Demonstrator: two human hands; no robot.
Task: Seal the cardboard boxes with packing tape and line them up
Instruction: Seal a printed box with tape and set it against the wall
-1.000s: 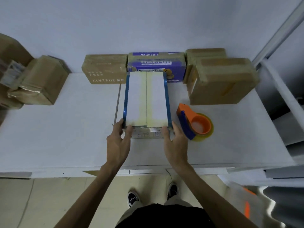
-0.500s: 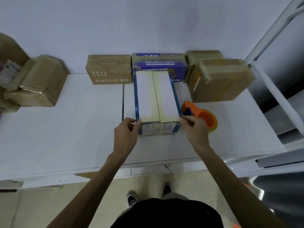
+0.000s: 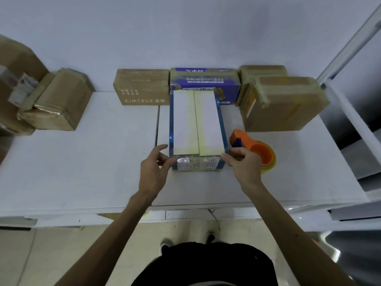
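— Where's your tape dispenser (image 3: pixel 245 144)?
— Just right of the middle box (image 3: pixel 195 120).
— Behind that box?
— A row of boxes (image 3: pixel 142 87) along the wall (image 3: pixel 185 27). Two more boxes (image 3: pixel 59 102) sit well to its left.

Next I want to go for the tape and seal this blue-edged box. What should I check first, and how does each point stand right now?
1. Top flaps of the blue-edged box closed flat: ok.
2. Tape dispenser on the table beside the box, close to the right hand: ok.
3. Right hand free to take it: not ok, its fingers pinch the box's near right corner.
4. Left hand steadying the box: ok, it holds the near left corner.
5. Centre seam taped: cannot tell; a yellowish band runs along it.
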